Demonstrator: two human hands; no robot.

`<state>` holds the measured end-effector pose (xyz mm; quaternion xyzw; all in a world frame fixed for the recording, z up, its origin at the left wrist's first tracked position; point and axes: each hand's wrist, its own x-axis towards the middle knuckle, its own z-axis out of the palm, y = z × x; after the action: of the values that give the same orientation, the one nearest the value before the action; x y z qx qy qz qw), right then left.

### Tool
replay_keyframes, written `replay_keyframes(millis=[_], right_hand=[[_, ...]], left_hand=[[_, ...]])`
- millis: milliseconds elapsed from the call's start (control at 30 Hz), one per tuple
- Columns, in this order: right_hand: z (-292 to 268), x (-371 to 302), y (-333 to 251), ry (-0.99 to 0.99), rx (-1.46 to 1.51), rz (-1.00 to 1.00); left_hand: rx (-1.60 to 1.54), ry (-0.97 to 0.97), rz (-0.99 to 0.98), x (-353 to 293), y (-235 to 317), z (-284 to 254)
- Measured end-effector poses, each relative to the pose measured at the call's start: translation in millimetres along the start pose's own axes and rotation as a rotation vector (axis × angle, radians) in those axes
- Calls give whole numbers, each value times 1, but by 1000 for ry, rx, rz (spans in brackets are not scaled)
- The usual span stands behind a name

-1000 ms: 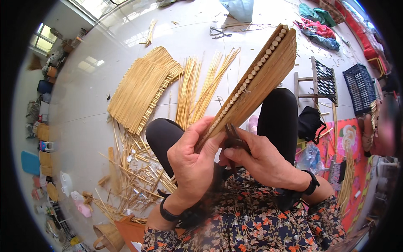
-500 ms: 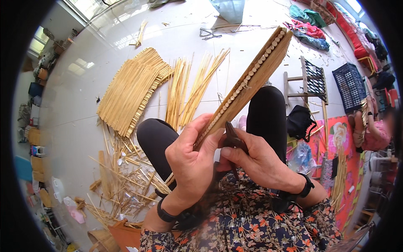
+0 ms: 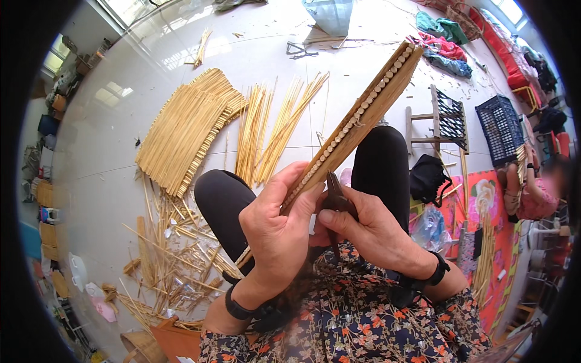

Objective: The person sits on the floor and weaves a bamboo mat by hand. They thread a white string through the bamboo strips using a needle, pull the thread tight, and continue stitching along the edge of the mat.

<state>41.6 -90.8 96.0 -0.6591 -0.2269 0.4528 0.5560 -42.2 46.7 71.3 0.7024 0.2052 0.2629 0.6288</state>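
Left hand (image 3: pixel 275 227) was clamped round a bundle of smooth tan sticks (image 3: pixel 356 124), round ends beaded in a row, slanting up between the knees (image 3: pixel 382 158). Right hand (image 3: pixel 378 227) gripped dark pointy pliers (image 3: pixel 336 201). Lattice plastic crate (image 3: pixel 498 129) sat off right, contents unclear.

Bright, daylit from window (image 3: pixel 130 8) at upper left. Washed with glare on pale floor (image 3: pixel 115 94). Crisp around left hand (image 3: pixel 275 227) and right hand (image 3: pixel 375 230). Blurred over co-worker (image 3: pixel 540 195). Bowed toward black rim.
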Motion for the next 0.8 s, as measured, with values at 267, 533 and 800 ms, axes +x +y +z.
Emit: replay_keyframes(millis=[267, 533, 800], right_hand=[[3, 0, 5, 41, 70, 9], [21, 3, 16, 205, 182, -19], [30, 10, 23, 295, 230, -53]], left_hand=[[12, 8, 0, 0, 2, 1], [-17, 16, -52, -1, 5, 8], [34, 39, -50, 3, 1, 13]])
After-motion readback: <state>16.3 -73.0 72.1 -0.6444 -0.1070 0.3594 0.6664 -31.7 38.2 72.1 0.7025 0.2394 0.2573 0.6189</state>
